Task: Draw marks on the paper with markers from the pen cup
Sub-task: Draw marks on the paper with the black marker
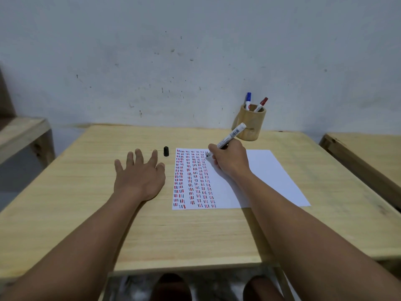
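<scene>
Your right hand [230,158] pinches the marker [231,136], tip on the paper [260,179] at a new column's far end, left hand [138,177] spread empty on the bench [86,213]; next, short strokes nearward.

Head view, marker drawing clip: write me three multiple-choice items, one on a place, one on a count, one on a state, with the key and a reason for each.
1. Where is the black cap?
A. On the table just left of the paper
B. In the pen cup
C. On the marker

2. How many markers stand in the wooden pen cup?
A. None
B. Two
C. Four

3. What is the right hand doing?
A. Resting empty
B. Holding the cup
C. Holding an uncapped marker, tip on the paper

Key: 1 A, it stands on bare wood beside the sheet. 2 B, one blue-capped, one red-capped. 3 C, the fingers wrap the barrel.
</scene>
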`<state>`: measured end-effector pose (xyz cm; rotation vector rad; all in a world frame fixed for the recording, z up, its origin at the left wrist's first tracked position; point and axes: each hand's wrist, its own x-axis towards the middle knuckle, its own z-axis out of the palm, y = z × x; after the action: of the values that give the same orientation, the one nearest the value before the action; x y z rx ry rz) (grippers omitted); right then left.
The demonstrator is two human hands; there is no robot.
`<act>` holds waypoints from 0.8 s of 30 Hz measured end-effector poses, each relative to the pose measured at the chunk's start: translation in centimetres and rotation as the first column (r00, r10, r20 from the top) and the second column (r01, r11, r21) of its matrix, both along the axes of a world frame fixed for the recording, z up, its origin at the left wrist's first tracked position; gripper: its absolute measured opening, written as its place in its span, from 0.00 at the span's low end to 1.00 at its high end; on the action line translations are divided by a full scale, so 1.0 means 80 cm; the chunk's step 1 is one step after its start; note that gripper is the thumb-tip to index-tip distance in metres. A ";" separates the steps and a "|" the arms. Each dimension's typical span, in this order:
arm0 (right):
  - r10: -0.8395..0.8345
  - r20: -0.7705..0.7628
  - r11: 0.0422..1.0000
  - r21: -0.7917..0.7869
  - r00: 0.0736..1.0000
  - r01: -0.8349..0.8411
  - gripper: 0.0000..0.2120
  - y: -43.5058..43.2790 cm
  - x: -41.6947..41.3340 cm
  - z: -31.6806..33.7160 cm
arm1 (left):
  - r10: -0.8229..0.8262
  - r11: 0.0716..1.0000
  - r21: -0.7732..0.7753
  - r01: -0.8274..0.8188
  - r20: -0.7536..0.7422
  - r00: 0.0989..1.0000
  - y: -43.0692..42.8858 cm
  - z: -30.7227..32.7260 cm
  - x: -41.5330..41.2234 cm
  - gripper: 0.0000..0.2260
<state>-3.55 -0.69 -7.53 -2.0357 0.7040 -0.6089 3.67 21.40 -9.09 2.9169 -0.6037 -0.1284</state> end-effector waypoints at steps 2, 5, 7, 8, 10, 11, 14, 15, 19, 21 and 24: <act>0.001 -0.005 1.000 -0.005 1.000 -0.001 0.16 0.000 0.001 0.000 | 0.000 1.000 0.003 0.000 0.001 1.000 0.000 0.000 0.000 0.27; 0.005 -0.014 1.000 -0.007 1.000 -0.005 0.16 -0.001 0.001 0.000 | 0.002 1.000 0.004 -0.002 0.004 1.000 0.000 0.001 0.000 0.27; 0.008 -0.016 1.000 -0.004 1.000 -0.008 0.17 -0.001 0.001 -0.001 | 0.000 1.000 0.004 0.000 0.004 1.000 -0.001 0.002 -0.001 0.27; 0.008 -0.017 1.000 -0.003 1.000 -0.008 0.17 -0.001 0.001 -0.001 | -0.001 1.000 0.005 0.001 0.005 1.000 -0.001 0.002 -0.002 0.27; 0.009 -0.026 1.000 0.002 1.000 -0.009 0.17 -0.001 0.001 -0.001 | 0.001 1.000 0.003 -0.001 0.008 1.000 -0.001 0.002 -0.003 0.27; 0.008 -0.029 1.000 0.006 1.000 -0.008 0.17 -0.001 0.000 0.000 | 0.002 1.000 0.000 -0.002 0.009 1.000 -0.001 0.002 -0.003 0.27; 0.003 -0.027 1.000 0.020 1.000 -0.003 0.15 -0.001 -0.001 0.001 | 0.008 1.000 -0.014 -0.008 0.008 1.000 -0.001 0.003 -0.004 0.28; -0.002 -0.024 1.000 0.027 1.000 0.002 0.15 0.000 -0.002 0.001 | 0.015 1.000 -0.027 -0.015 0.003 1.000 -0.001 0.003 -0.004 0.28; -0.043 0.043 0.993 0.113 0.998 0.038 0.14 -0.002 0.000 0.006 | 0.092 0.978 -0.193 -0.083 0.039 0.995 -0.005 0.011 -0.006 0.27; -0.052 0.067 0.988 0.151 0.996 0.041 0.15 -0.005 0.002 0.013 | 0.134 0.923 -0.375 -0.091 0.090 0.987 -0.010 0.022 -0.005 0.24; -0.031 0.114 0.977 0.215 0.993 0.006 0.19 -0.007 0.002 0.024 | 0.051 0.880 -0.475 0.018 0.132 0.990 -0.023 0.033 0.003 0.22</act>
<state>-3.42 -1.24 -5.58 -1.7815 0.6888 -0.6291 3.92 19.55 -6.42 2.4608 -0.5385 0.2045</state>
